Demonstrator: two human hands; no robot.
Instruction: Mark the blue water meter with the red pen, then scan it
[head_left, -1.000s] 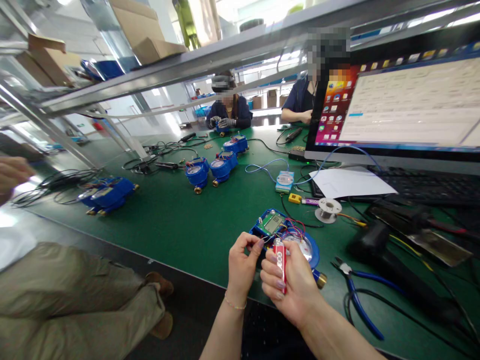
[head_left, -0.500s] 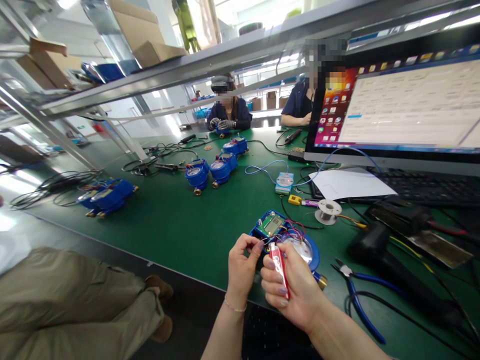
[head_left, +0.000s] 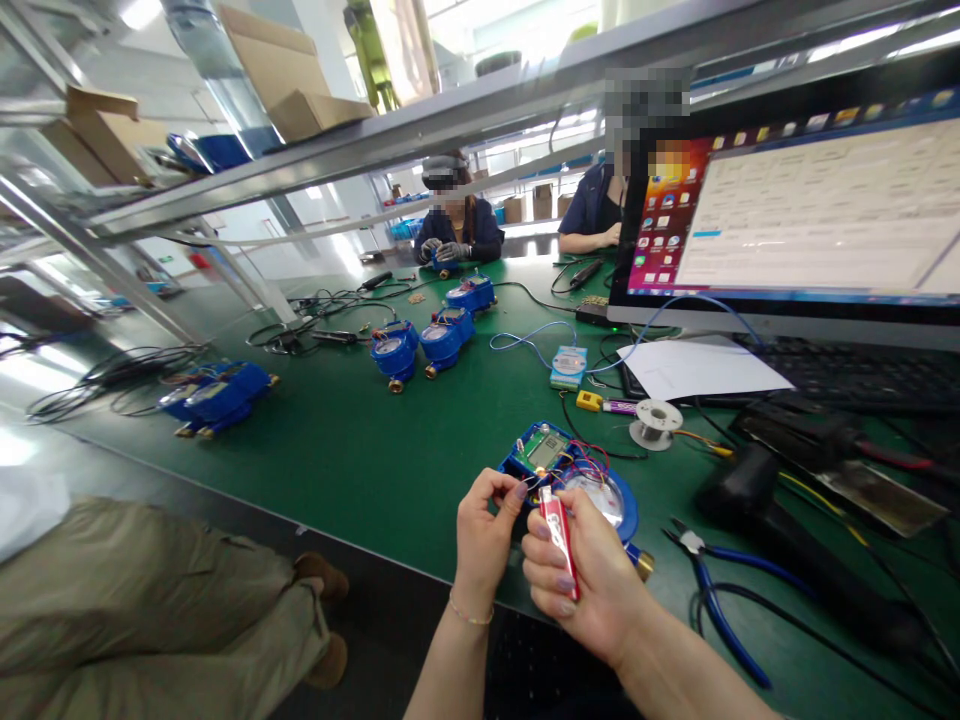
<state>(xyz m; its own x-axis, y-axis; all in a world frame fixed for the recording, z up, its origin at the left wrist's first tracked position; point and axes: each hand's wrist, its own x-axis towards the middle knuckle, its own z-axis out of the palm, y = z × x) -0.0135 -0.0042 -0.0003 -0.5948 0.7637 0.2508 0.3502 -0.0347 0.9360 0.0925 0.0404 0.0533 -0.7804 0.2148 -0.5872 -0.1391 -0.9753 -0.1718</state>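
My right hand [head_left: 585, 575] grips a red and white lighter [head_left: 559, 540], its top held against the thin wires of an open blue water meter [head_left: 574, 470]. My left hand [head_left: 484, 535] pinches those wires between thumb and fingertips, just left of the lighter's tip. The meter lies on the green bench [head_left: 360, 450] with its green circuit board [head_left: 541, 449] and small display exposed, and red wires loop over it.
Blue-handled pliers [head_left: 712, 580] and a black tool [head_left: 757, 510] lie right of the meter. Behind it stand a solder spool [head_left: 655, 420], paper, a keyboard and a monitor [head_left: 810, 200]. More blue meters [head_left: 420, 340] sit across the bench. Two people work at the far end; a seated person's legs [head_left: 150, 610] are at left.
The lighter has tilted slightly in my right hand, its top now closer to the wires. A hand seen at the far left edge a second ago is gone.
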